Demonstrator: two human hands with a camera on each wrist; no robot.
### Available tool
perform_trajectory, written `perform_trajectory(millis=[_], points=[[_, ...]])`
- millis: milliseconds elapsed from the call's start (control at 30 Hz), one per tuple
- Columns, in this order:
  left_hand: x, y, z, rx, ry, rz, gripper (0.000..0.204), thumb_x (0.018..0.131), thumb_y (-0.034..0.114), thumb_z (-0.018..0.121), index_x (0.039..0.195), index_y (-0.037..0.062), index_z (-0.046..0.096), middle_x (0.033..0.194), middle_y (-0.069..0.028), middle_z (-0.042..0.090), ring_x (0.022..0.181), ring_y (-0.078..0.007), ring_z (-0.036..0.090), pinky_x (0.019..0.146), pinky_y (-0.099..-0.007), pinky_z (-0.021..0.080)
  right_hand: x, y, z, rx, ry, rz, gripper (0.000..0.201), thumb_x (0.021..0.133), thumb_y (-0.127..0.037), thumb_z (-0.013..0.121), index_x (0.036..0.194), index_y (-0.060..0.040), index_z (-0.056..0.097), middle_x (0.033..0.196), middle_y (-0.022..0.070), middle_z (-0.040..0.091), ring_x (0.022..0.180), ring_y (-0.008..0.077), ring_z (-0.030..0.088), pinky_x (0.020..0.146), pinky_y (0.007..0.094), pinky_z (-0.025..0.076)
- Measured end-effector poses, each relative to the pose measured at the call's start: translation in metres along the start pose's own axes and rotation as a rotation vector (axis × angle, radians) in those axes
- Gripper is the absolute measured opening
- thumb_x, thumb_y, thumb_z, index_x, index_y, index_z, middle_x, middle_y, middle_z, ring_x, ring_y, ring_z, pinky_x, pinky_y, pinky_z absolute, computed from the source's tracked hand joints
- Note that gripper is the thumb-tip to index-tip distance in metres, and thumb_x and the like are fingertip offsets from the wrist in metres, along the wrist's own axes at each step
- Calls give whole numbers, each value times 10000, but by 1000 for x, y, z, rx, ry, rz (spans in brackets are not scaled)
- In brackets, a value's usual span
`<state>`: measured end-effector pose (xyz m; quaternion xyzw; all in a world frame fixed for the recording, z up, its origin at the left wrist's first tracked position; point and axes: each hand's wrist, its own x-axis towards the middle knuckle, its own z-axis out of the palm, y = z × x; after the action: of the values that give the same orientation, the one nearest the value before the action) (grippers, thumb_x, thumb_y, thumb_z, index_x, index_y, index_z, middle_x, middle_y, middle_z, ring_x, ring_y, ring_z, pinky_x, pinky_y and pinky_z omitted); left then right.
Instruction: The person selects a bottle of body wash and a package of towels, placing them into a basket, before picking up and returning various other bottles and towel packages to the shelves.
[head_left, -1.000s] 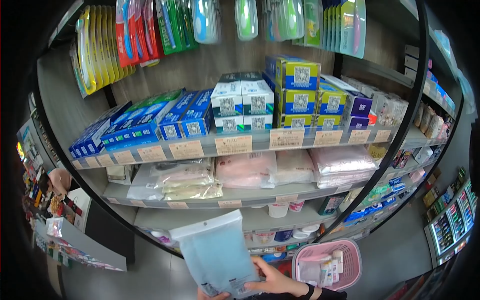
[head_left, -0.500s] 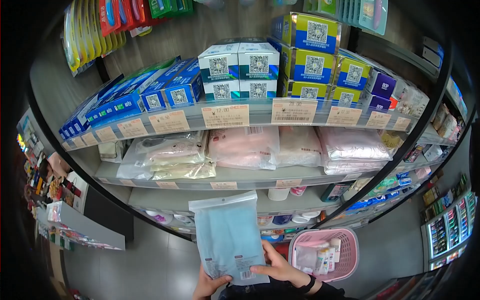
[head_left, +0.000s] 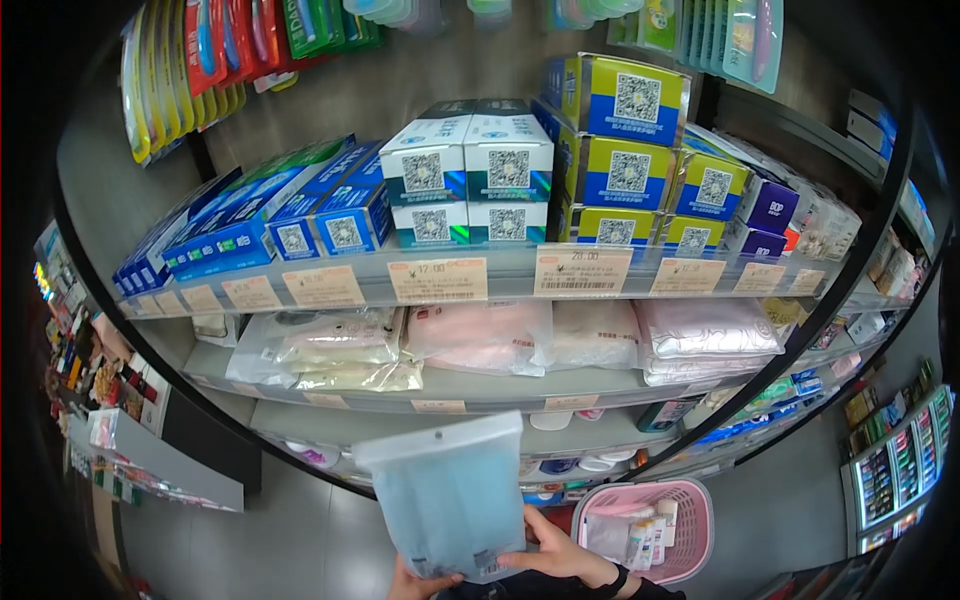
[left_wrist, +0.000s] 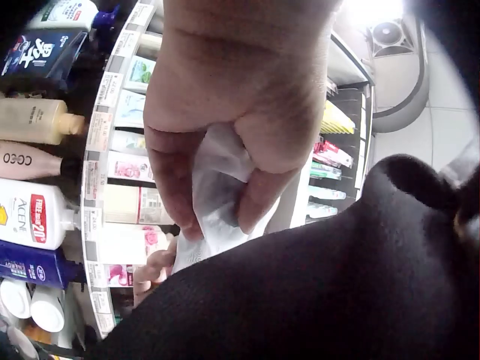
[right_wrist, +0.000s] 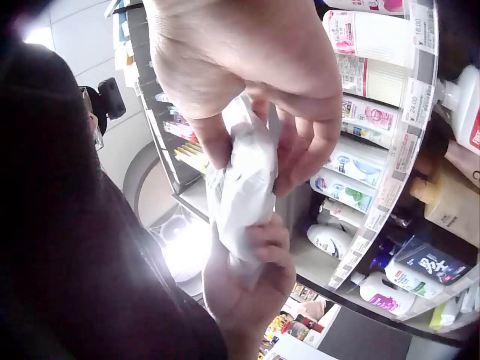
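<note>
Both hands hold a flat plastic pouch [head_left: 450, 500] with light blue, soft-looking contents, a white top strip and a small hang hole. It is raised in front of the lower shelves, its top leaning away. At its lower left corner the left hand [head_left: 418, 580] grips it, thumb on the near face. The right hand [head_left: 560, 552] pinches the lower right edge, with its thumb over the printed label. In the left wrist view, thumb and fingers of the left hand [left_wrist: 232, 97] close round the whitish packet [left_wrist: 217, 161]. The right wrist view shows the right hand [right_wrist: 255, 67] gripping it likewise.
Ahead, a shelf carries toothpaste boxes [head_left: 508, 170] under hanging toothbrushes [head_left: 225, 50]. Bagged pink and white soft goods [head_left: 475, 335] lie one shelf lower. A pink basket [head_left: 695, 530] with several items stands on the floor at right. A white counter [head_left: 165, 465] is at left.
The pouch turned its printed face up toward the head camera half a second ago, and now its top tips away again. Both hands keep their grip. The head view has shifted slightly.
</note>
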<state>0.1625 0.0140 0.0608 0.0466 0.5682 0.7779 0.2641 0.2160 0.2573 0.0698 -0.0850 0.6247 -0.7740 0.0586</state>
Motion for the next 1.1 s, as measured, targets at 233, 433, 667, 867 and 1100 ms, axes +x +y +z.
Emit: perform_trajectory(millis=[233,433,667,867,1100], points=[[17,6,-12,838,-74,912,646,518,106,887,1059,143,536,1001,-159,574,887,-300,590,759,-400,480,2,1,15,70,269,-539,896,729,-31,798,1423,-73,234,1397,140,376,1243,242,464,1024,416,383],[43,81,55,921,-764,1134,538,686,322,797,1149,169,570,1116,-87,588,935,-277,571,814,-401,443,-39,-33,40,351,412,-2,978,685,-418,809,1421,-4,315,1363,142,466,1252,258,454,1055,384,359],[60,77,24,356,-491,342,708,749,331,745,1317,51,429,1209,-129,515,1097,-237,515,918,-369,408,-40,-22,63,687,803,18,849,694,-416,713,1351,26,407,1266,141,548,1127,266,549,966,395,449],[72,70,2,192,-865,-194,614,815,36,685,1354,4,392,1259,-45,523,1132,-115,496,980,-301,381,-19,-22,74,394,777,2,858,726,-273,726,1407,28,299,1308,167,477,1178,284,498,976,368,414],[79,80,16,92,-808,34,557,838,8,661,1336,-5,413,1228,-55,536,1131,-116,494,979,-301,378,-39,-41,85,-683,1017,-601,614,727,-243,786,1253,-71,520,1198,105,537,1074,253,515,931,367,412]])
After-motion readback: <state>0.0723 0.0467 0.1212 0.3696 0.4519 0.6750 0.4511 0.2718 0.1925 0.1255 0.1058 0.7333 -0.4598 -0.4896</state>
